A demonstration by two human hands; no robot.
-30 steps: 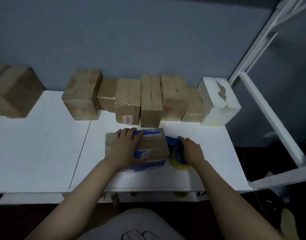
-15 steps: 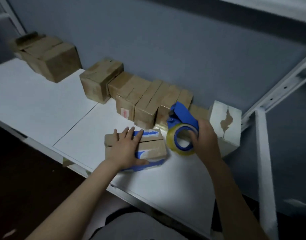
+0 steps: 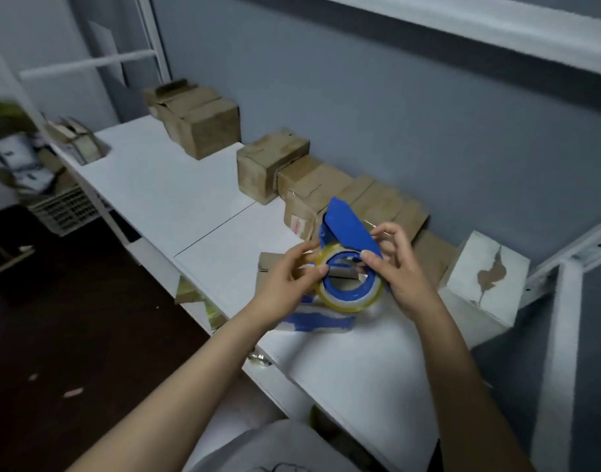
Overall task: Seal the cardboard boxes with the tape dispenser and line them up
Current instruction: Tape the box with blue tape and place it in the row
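Blue tape dispenser [image 3: 346, 229] was held above the box [image 3: 269, 264]; right hand [image 3: 401, 274] gripped its body, fingers curled; left hand [image 3: 285, 281] pinched the tape roll [image 3: 346, 306] between thumb and forefinger.

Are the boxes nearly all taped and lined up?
Partly. A row of brown boxes already stands against the wall. The left hand and right hand hold the blue tape dispenser above a blue-printed box, not yet in the row. Farther left, other boxes sit apart.
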